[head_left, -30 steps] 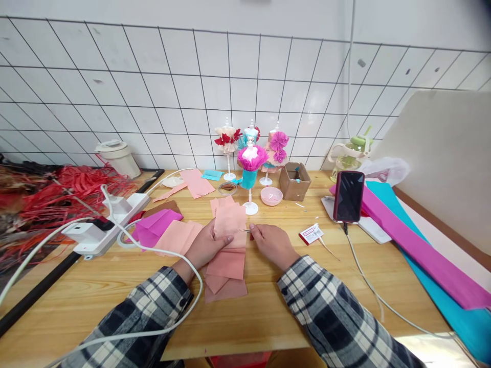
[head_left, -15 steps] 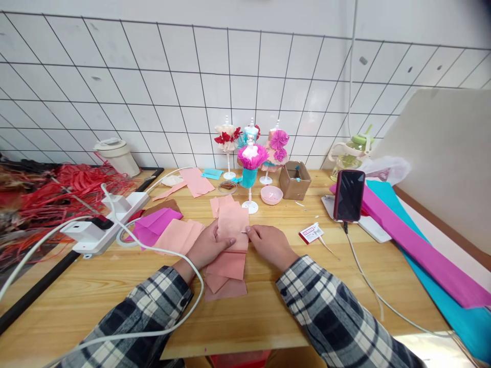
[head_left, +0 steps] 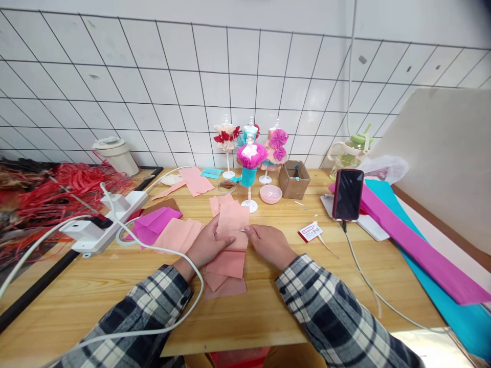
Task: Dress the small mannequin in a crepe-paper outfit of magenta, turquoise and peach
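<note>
My left hand (head_left: 205, 241) grips a salmon-pink crepe paper strip (head_left: 233, 217), thumb on top and the other fingers partly hidden at its left side. From the right, my right hand (head_left: 270, 246) pinches a thin needle-like metal piece (head_left: 242, 231), whose tip lies over the paper; most of it is hidden in the fingers. More pink paper pieces (head_left: 225, 289) lie overlapped just below my hands. Left of my left hand are a peach paper stack (head_left: 178, 235) and folded magenta paper (head_left: 153, 227).
Small mannequins in paper dresses (head_left: 249, 176) stand behind my hands, near a pink bowl (head_left: 271, 194) and a cardboard box (head_left: 294, 180). A power strip (head_left: 111, 225) sits left, its white cable crossing my left forearm. A phone (head_left: 348, 194) and paper rolls (head_left: 418, 240) are at right.
The metal tip in my right hand has shifted very slightly upward on the paper. Both hands otherwise keep their hold, and the view has shifted a little.
</note>
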The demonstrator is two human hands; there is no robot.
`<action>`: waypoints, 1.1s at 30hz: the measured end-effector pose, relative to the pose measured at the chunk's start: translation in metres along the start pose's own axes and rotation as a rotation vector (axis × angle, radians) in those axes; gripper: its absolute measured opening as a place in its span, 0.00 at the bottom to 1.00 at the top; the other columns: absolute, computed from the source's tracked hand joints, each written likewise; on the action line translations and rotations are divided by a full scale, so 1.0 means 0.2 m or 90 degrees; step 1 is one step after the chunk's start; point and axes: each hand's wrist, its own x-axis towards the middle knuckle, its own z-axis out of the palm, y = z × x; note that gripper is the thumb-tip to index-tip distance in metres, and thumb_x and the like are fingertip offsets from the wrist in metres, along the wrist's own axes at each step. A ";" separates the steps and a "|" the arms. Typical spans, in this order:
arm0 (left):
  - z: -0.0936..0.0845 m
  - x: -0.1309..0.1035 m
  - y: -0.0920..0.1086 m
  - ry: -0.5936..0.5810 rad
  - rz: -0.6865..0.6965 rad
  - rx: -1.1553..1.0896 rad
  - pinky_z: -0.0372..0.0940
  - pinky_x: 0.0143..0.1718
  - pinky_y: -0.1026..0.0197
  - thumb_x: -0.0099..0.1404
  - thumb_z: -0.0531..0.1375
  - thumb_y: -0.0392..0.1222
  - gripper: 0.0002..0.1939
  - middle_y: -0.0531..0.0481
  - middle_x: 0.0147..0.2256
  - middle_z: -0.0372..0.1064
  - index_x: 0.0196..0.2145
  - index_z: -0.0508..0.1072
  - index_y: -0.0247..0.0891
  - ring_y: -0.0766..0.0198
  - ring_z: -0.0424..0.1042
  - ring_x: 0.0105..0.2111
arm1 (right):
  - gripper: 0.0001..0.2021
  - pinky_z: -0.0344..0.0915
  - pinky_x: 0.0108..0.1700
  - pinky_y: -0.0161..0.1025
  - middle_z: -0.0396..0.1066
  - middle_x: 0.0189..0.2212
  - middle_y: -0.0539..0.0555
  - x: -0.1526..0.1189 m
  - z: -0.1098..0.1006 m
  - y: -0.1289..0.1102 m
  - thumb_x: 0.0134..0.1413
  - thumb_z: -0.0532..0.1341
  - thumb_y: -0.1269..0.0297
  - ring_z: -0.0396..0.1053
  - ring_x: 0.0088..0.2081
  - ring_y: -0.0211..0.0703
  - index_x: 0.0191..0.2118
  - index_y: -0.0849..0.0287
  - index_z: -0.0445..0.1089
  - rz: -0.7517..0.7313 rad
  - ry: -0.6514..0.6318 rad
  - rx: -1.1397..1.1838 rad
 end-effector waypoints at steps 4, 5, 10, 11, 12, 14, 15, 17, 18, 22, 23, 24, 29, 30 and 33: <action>0.00 0.01 0.00 0.042 0.013 0.050 0.50 0.61 0.49 0.50 0.66 0.43 0.44 0.39 0.60 0.57 0.62 0.55 0.36 0.50 0.55 0.60 | 0.28 0.59 0.42 0.39 0.73 0.44 0.56 0.00 0.01 0.01 0.66 0.35 0.52 0.69 0.46 0.46 0.44 0.54 0.70 0.007 -0.016 -0.001; -0.01 0.01 0.00 0.047 0.012 0.059 0.48 0.62 0.50 0.50 0.66 0.43 0.44 0.39 0.62 0.54 0.62 0.53 0.36 0.50 0.53 0.61 | 0.28 0.59 0.42 0.39 0.73 0.44 0.56 0.00 0.01 0.01 0.66 0.35 0.52 0.69 0.46 0.46 0.44 0.55 0.70 0.010 -0.018 -0.002; -0.02 0.01 -0.03 0.066 -0.003 0.078 0.45 0.63 0.53 0.51 0.66 0.42 0.46 0.39 0.64 0.49 0.64 0.50 0.35 0.52 0.49 0.63 | 0.29 0.60 0.43 0.39 0.73 0.44 0.59 0.01 0.01 0.02 0.66 0.35 0.54 0.69 0.46 0.46 0.44 0.58 0.71 0.022 -0.002 -0.008; -0.02 0.01 -0.03 0.064 -0.005 0.078 0.45 0.63 0.53 0.51 0.66 0.42 0.47 0.40 0.64 0.48 0.64 0.49 0.35 0.52 0.48 0.63 | 0.29 0.60 0.43 0.39 0.73 0.44 0.59 0.01 0.01 0.03 0.66 0.35 0.54 0.69 0.47 0.46 0.44 0.58 0.71 0.021 -0.001 -0.008; -0.02 0.01 -0.04 0.058 -0.005 0.075 0.45 0.63 0.53 0.51 0.66 0.41 0.47 0.40 0.64 0.48 0.64 0.48 0.35 0.52 0.48 0.63 | 0.28 0.60 0.44 0.39 0.73 0.45 0.58 0.01 0.01 0.03 0.66 0.35 0.54 0.69 0.47 0.46 0.45 0.57 0.71 0.015 0.000 -0.007; -0.02 0.01 -0.06 0.043 0.000 0.071 0.45 0.63 0.51 0.51 0.66 0.41 0.48 0.40 0.65 0.46 0.65 0.47 0.37 0.51 0.47 0.64 | 0.27 0.60 0.45 0.39 0.73 0.45 0.57 0.01 0.02 0.03 0.66 0.35 0.55 0.68 0.48 0.45 0.47 0.55 0.70 0.000 0.008 -0.002; -0.02 0.01 -0.07 0.038 0.003 0.073 0.44 0.63 0.50 0.51 0.66 0.41 0.48 0.40 0.65 0.45 0.65 0.46 0.37 0.51 0.46 0.64 | 0.26 0.60 0.45 0.39 0.73 0.45 0.56 0.01 0.02 0.03 0.67 0.36 0.55 0.68 0.48 0.45 0.47 0.54 0.70 -0.009 0.012 -0.001; -0.02 0.01 -0.07 0.034 0.008 0.079 0.42 0.64 0.51 0.51 0.66 0.41 0.48 0.41 0.65 0.43 0.65 0.46 0.38 0.51 0.44 0.65 | 0.26 0.60 0.44 0.40 0.73 0.44 0.56 0.01 0.03 0.02 0.66 0.36 0.55 0.69 0.47 0.46 0.46 0.55 0.70 -0.020 0.015 -0.007; -0.02 0.01 -0.07 0.031 0.009 0.081 0.41 0.64 0.51 0.51 0.65 0.41 0.48 0.41 0.66 0.43 0.65 0.46 0.38 0.52 0.43 0.65 | 0.26 0.60 0.44 0.40 0.73 0.44 0.57 0.01 0.04 0.02 0.66 0.36 0.55 0.69 0.46 0.46 0.45 0.55 0.70 -0.021 0.015 -0.013; -0.01 0.00 -0.04 0.011 0.001 0.123 0.41 0.64 0.51 0.52 0.65 0.41 0.49 0.41 0.66 0.43 0.65 0.43 0.38 0.52 0.44 0.65 | 0.27 0.60 0.43 0.40 0.74 0.42 0.58 0.01 0.05 0.01 0.66 0.36 0.54 0.70 0.44 0.45 0.41 0.57 0.70 -0.025 0.009 -0.027; 0.00 0.00 -0.03 0.010 0.002 0.139 0.41 0.64 0.51 0.52 0.65 0.41 0.49 0.40 0.66 0.42 0.66 0.43 0.37 0.53 0.44 0.64 | 0.27 0.60 0.43 0.39 0.74 0.42 0.57 0.01 0.05 0.00 0.66 0.35 0.54 0.70 0.43 0.45 0.40 0.57 0.70 -0.025 0.009 -0.027; 0.00 0.00 -0.03 0.012 0.004 0.151 0.41 0.64 0.51 0.53 0.64 0.41 0.49 0.40 0.66 0.42 0.66 0.42 0.37 0.53 0.44 0.64 | 0.27 0.60 0.43 0.39 0.74 0.41 0.57 0.01 0.05 0.00 0.66 0.35 0.54 0.70 0.43 0.45 0.40 0.57 0.69 -0.025 0.008 -0.028; 0.03 -0.01 -0.01 0.027 0.011 0.167 0.43 0.64 0.51 0.58 0.61 0.45 0.44 0.41 0.66 0.42 0.65 0.42 0.37 0.53 0.43 0.65 | 0.27 0.61 0.42 0.39 0.74 0.40 0.57 0.00 0.05 -0.01 0.66 0.34 0.55 0.71 0.42 0.45 0.40 0.57 0.69 -0.023 0.014 -0.029; 0.03 -0.01 -0.01 0.028 0.013 0.164 0.43 0.64 0.51 0.59 0.60 0.46 0.43 0.42 0.66 0.41 0.65 0.43 0.37 0.53 0.43 0.65 | 0.27 0.61 0.42 0.39 0.74 0.41 0.57 0.00 0.04 -0.01 0.66 0.34 0.55 0.71 0.42 0.45 0.40 0.57 0.69 -0.023 0.018 -0.029; 0.03 -0.01 -0.01 0.031 0.027 0.158 0.40 0.64 0.53 0.60 0.58 0.47 0.41 0.43 0.66 0.40 0.65 0.43 0.37 0.55 0.41 0.65 | 0.25 0.62 0.41 0.38 0.74 0.41 0.56 0.00 0.04 -0.01 0.67 0.35 0.56 0.71 0.42 0.45 0.41 0.56 0.68 -0.026 0.024 -0.033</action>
